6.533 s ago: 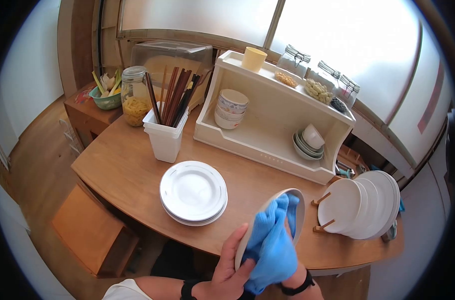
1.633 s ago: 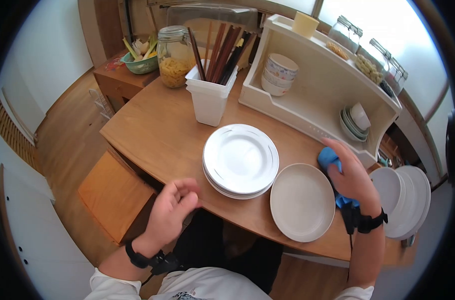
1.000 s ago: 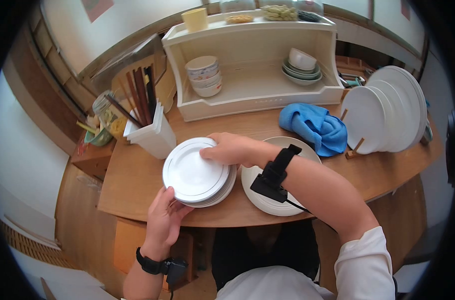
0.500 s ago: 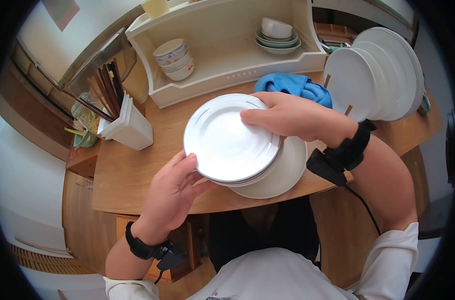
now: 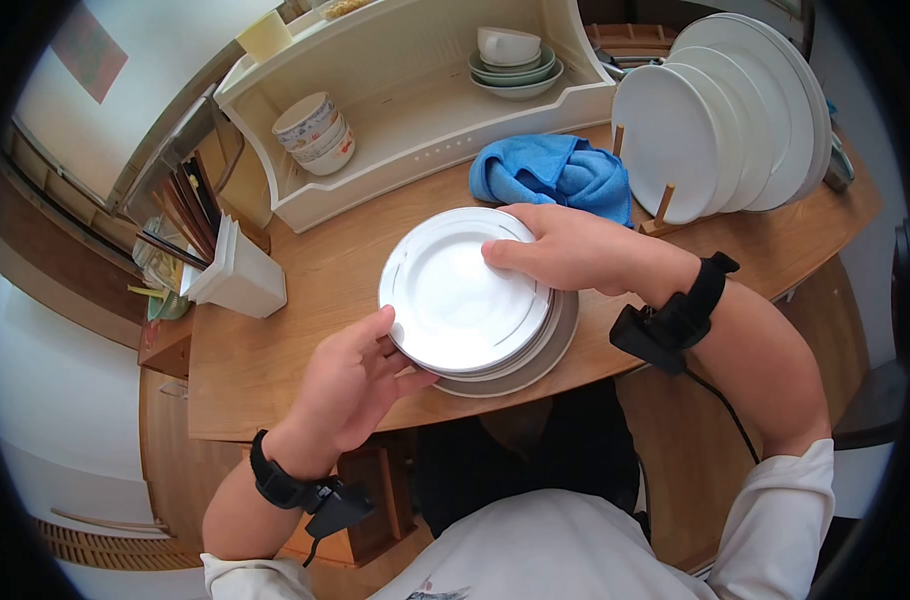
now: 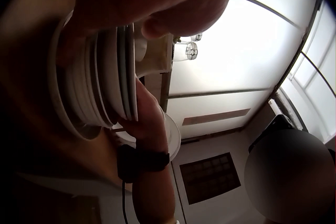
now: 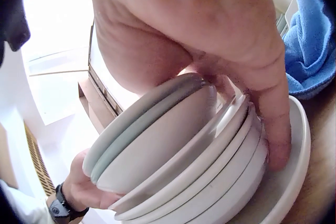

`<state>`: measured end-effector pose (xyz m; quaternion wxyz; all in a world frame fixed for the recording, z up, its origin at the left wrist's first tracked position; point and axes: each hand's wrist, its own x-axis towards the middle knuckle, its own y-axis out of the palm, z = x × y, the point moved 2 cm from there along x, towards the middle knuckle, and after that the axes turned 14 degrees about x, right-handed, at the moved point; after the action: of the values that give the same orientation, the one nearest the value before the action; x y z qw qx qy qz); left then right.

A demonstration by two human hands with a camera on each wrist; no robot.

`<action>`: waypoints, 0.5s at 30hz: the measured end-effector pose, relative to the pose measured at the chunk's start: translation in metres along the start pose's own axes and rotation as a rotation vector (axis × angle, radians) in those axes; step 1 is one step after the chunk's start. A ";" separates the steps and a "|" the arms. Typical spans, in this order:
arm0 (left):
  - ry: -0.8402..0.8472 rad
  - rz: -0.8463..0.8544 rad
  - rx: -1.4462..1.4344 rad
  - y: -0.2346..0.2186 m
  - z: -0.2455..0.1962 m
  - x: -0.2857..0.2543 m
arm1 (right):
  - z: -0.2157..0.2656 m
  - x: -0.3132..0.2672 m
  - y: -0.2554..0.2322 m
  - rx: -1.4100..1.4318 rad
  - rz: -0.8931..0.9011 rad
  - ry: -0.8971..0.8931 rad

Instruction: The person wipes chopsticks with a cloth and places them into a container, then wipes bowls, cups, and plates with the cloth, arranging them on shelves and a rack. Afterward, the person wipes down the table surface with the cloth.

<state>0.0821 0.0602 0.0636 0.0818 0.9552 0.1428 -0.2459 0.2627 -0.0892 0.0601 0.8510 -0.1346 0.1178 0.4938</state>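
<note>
A stack of white plates is held between both hands over the larger beige plate near the table's front edge. The left hand grips the stack's near left rim, thumb on top and fingers lower at the side. At the far right rim the right hand holds it, thumb over the top plate. Several plate edges show in the right wrist view, low in the beige plate's hollow, with right fingertips reaching down beside them. Behind the right hand lies a crumpled blue cloth.
A wooden rack with upright white plates stands at the right. At the back is a cream shelf with stacked patterned bowls and green-and-white bowls. A white chopstick holder stands at the left.
The beige plate was wiped with the blue cloth and laid down, and the cloth was released behind it. Both hands then took the white plate stack and moved it right, over the beige plate.
</note>
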 end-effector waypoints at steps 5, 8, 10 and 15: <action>0.193 -0.078 0.067 -0.022 -0.008 -0.017 | 0.008 -0.017 -0.008 -0.275 -0.247 -0.309; 0.172 -0.158 0.102 -0.038 0.003 -0.015 | -0.001 -0.044 -0.018 -0.198 -0.326 -0.403; 0.114 -0.150 0.095 -0.048 0.012 -0.002 | -0.020 -0.051 -0.030 -0.178 -0.349 -0.397; 0.073 0.053 0.106 -0.027 0.012 0.025 | -0.047 -0.057 -0.023 0.287 -0.164 0.008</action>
<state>0.0894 0.0887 0.0387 0.0323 0.9700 0.1070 -0.2159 0.2522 -0.1628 0.0383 0.8983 -0.0230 0.1792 0.4004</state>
